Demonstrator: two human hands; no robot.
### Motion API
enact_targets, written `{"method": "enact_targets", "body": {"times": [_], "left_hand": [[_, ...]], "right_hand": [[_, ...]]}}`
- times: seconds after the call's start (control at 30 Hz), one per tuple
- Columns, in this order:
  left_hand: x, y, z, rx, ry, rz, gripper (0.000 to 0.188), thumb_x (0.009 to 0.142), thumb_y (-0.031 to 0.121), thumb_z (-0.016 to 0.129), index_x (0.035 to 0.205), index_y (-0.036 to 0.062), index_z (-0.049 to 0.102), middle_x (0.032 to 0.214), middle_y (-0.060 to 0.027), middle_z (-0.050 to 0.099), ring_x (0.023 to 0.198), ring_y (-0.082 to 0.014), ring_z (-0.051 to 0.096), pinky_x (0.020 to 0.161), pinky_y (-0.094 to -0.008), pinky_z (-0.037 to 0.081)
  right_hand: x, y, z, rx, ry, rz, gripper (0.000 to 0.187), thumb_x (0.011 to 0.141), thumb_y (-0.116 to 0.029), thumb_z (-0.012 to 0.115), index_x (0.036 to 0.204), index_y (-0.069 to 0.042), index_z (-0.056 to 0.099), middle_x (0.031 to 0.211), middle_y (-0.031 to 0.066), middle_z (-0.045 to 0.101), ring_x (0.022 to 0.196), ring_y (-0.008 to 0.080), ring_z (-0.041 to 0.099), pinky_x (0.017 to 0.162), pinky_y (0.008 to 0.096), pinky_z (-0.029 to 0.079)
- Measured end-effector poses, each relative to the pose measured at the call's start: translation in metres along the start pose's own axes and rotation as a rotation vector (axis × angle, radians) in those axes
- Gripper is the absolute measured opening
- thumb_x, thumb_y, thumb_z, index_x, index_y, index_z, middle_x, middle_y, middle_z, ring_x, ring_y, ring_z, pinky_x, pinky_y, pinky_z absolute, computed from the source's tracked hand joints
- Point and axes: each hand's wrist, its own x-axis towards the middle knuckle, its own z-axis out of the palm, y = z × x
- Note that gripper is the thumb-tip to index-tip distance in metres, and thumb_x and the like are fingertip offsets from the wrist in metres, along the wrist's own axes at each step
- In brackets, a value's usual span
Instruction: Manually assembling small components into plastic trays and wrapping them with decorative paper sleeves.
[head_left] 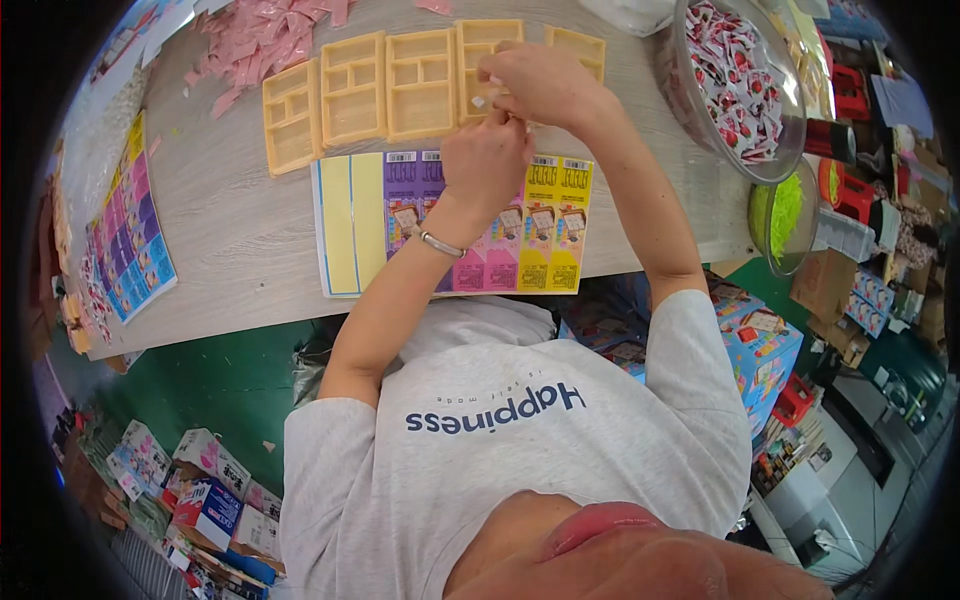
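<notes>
Fingers of the right hand (550,85) bend toward the curled fingers of the left hand (480,170) at the upper center of the frame; whether they grip anything cannot be told. A small white piece (478,102) shows just beside them, at a tan compartmented tray (490,32). The tray looks light, thin-walled and fairly stiff, likely best held by its outer rim. Below lies a printed sheet (353,225); red-and-white sachets (742,95) fill a clear bowl (688,110), upper right.

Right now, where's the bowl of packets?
In the head view, the bowl of packets sits upper right, right of the trays and just above the green pieces.
</notes>
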Motion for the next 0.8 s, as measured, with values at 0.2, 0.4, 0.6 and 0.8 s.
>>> {"method": "enact_targets", "body": {"times": [0.2,0.4,0.6,0.8], "left_hand": [[0.009,-0.03,-0.034,-0.262,0.094,-0.113,0.014,0.082,0.021,0.075,0.085,0.0084,0.072,0.079,-0.0087,0.068,0.068,-0.0292,0.068,0.059,-0.039,0.053],[0.021,-0.048,-0.021,-0.383,0.067,-0.069,0.025,0.083,0.02,0.076,0.104,0.0066,0.072,0.091,-0.012,0.069,0.079,-0.0303,0.069,0.067,-0.0385,0.054],[0.021,-0.062,-0.015,-0.24,0.031,0.107,0.041,0.088,0.026,0.072,0.125,0.0092,0.065,0.126,-0.0121,0.065,0.116,-0.0309,0.061,0.098,-0.0435,0.049],[0.008,-0.05,-0.006,0.133,-0.197,0.259,0.073,0.093,0.051,0.06,0.151,0.012,0.041,0.158,-0.0112,0.037,0.15,-0.0277,0.028,0.121,-0.057,0.016]], "right_hand": [[-0.011,0.005,0.001,0.355,0.107,-0.147,0.042,0.079,0.0,0.069,0.121,-0.007,0.065,0.114,0.0151,0.064,0.102,0.034,0.064,0.086,0.0414,0.053],[-0.033,0.035,0.018,0.785,0.342,-0.073,0.046,0.088,-0.002,0.066,0.133,-0.007,0.06,0.122,0.0141,0.065,0.107,0.0231,0.066,0.088,0.0322,0.054],[-0.05,0.052,0.005,0.403,0.407,0.284,0.025,0.089,-0.009,0.067,0.113,-0.006,0.073,0.101,0.012,0.073,0.09,0.0214,0.071,0.079,0.0324,0.056],[-0.032,0.036,0.019,-0.019,0.323,0.276,0.026,0.085,-0.035,0.072,0.098,-0.014,0.078,0.08,0.0068,0.07,0.077,0.0283,0.068,0.066,0.0408,0.053]]}}
